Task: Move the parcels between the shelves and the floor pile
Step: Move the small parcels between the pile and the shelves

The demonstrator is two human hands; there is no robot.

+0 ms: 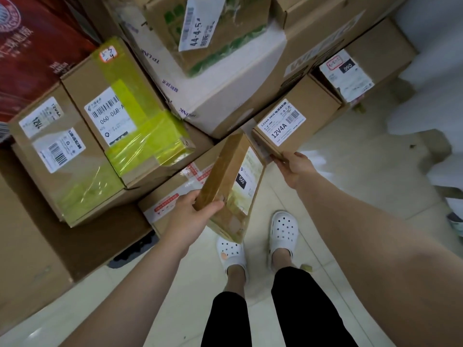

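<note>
Parcels under grip: two. Flat brown parcel (225, 181) is held in the air by the left hand (193, 216), thumb across the near face, fingers curled behind the lower end. It is tilted, with its lowest corner hanging above the white clogs (284, 229). The label on its right face shows 060 on a dark patch.

Right hand (294, 169) is closed round the near corner of a small carton (298, 113) whose top label reads 12V4A. This carton is at the right edge of the floor pile, against bigger boxes behind. Cannot tell whether its base touches the tiled floor (350, 156).

Pile, working outward:
- Low box with red-printed tape (172, 196), just behind the left hand.
- Box wrapped in yellow-green tape (125, 113), label 060-068, resting on the boxes around it.
- Two-label box (55, 151) just left of it, touching.
- White box (225, 96) with purple print at centre, and a green-printed carton (220, 33) on top of it, label 44-4-5.
- Brown box (375, 58) at far right, label 090.
- Red carton (27, 46) in the upper left corner.

White soft bulk (426, 71) sits at the right edge, blurred, kind not clear. Person stands on the tiles in black trousers, both arms bare.
</note>
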